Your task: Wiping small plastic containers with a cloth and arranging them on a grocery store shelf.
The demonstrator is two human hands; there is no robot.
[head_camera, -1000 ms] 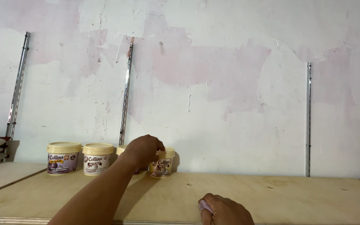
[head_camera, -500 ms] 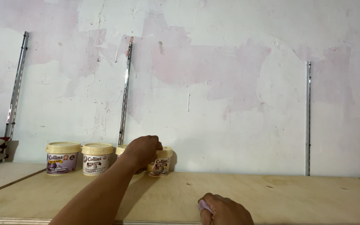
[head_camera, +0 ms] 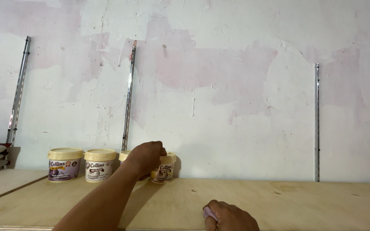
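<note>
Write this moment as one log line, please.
left hand: on tub | right hand: on shelf, pinkish thing | row: four tubs by wall

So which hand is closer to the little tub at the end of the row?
The left hand. It rests on the rightmost tub, against the wall. The right hand is apart from it, down at the shelf's front edge, holding something small and pale purple.

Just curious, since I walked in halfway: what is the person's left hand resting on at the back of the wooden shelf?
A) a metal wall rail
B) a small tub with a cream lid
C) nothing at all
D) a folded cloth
B: the left hand lies over the tub, last in a row of cream-lidded tubs against the wall, with its fingers on the lid.
</note>
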